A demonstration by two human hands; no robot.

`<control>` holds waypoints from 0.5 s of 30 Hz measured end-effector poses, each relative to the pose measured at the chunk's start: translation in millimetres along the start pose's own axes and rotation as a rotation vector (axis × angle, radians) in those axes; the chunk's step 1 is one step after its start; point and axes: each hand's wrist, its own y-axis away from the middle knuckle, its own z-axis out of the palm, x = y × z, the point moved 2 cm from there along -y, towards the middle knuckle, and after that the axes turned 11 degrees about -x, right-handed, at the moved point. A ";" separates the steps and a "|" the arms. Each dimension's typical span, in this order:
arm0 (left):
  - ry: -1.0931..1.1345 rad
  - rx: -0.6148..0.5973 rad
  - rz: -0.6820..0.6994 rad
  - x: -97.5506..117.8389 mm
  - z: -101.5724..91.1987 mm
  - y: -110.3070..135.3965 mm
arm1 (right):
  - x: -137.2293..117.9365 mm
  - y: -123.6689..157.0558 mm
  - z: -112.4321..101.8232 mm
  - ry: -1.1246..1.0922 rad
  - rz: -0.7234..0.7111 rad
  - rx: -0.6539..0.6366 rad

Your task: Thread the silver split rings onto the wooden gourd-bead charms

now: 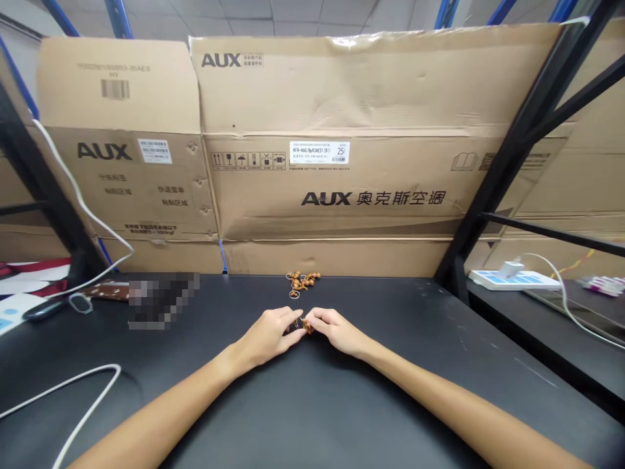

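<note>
My left hand (276, 332) pinches a thin metal key ring between thumb and fingers, just above the dark tabletop (312, 404). A small brown keychain charm (307, 326), with what looks like cord or beads, joins it. My right hand (336, 329) has its thumb and fingertips closed on the charm's right side. The two hands almost meet, and fingertips hide part of the charm. Just beyond them lies a small pile of keychains (305, 281) with round brown wood-like beads, orange-brown cords and metal rings.
Cardboard panels (332, 98) stand along the back edge. A dark, blurred-out object (163, 299) and a brown patterned item (110, 291) lie at left. White cables (88, 384) cross the left side. A power strip (512, 280) sits at right, past a black metal post (456, 254).
</note>
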 end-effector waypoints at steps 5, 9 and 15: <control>-0.149 -0.012 0.054 0.8 1.5 1.6 | -1.8 0.3 0.2 0.024 0.020 0.003; -0.169 -0.052 0.118 4.0 0.4 1.6 | 0.3 -0.5 -1.2 0.070 0.023 0.026; 0.100 -0.039 0.062 10.2 -3.1 1.7 | 3.5 -1.3 -3.1 0.015 -0.008 0.026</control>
